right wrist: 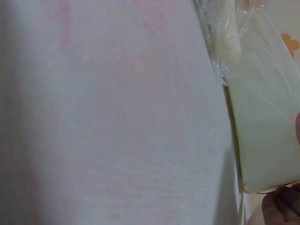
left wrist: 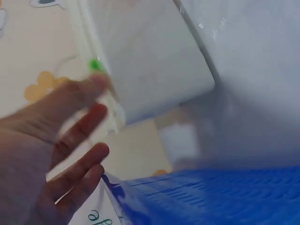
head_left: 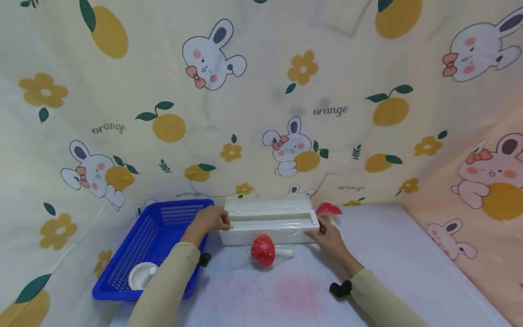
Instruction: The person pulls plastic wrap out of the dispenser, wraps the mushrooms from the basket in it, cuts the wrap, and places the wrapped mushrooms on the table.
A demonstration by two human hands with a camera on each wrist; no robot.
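A long white cling film dispenser stands against the back of the table, its lid raised and clear film stretched over its front. My left hand is at its left end; in the left wrist view one fingertip touches a small green slider on the edge, the other fingers spread apart. My right hand grips the right end, thumb on the front face and fingers round the side. A red toy mushroom with white dots lies in clear film before the dispenser. Another red-capped mushroom is behind my right hand.
A blue plastic basket stands on the left, close to the dispenser. In it lies a round white piece with a stalk, partly behind my left sleeve. A patterned cloth hangs behind the white-covered table.
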